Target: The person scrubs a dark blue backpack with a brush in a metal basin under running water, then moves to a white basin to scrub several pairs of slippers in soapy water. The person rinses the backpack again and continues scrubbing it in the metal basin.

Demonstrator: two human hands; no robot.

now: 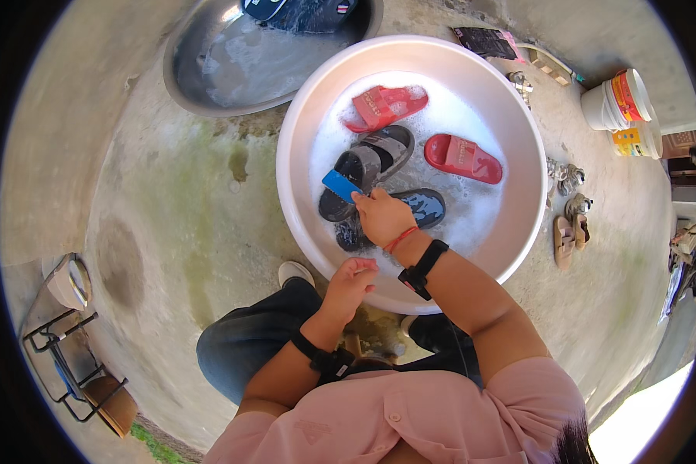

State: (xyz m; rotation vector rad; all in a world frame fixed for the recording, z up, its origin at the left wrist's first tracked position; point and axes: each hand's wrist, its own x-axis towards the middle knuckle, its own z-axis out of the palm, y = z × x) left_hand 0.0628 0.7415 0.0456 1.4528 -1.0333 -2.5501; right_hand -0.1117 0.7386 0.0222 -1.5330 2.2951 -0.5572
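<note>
In a large white plastic tub point(528, 191) of soapy water, my right hand point(385, 217) grips a blue brush point(341, 186), which lies over a dark sandal point(332, 206). My left hand point(350, 285) is at the tub's near rim, its fingers curled loosely with nothing seen in them. A second dark sandal point(399, 145) lies behind the first. Beside my right hand is a dark slide with a wet blue-looking sole point(426, 207), partly hidden by the hand. Two red slides lie further off, one at the back point(385, 107) and one at the right point(463, 158).
A metal basin point(177, 87) of water with dark blue footwear stands at the upper left. Right of the tub are tan sandals point(564, 240), more shoes, stacked white buckets point(600, 107) and a hose point(548, 55). A black metal rack point(64, 371) stands at the lower left.
</note>
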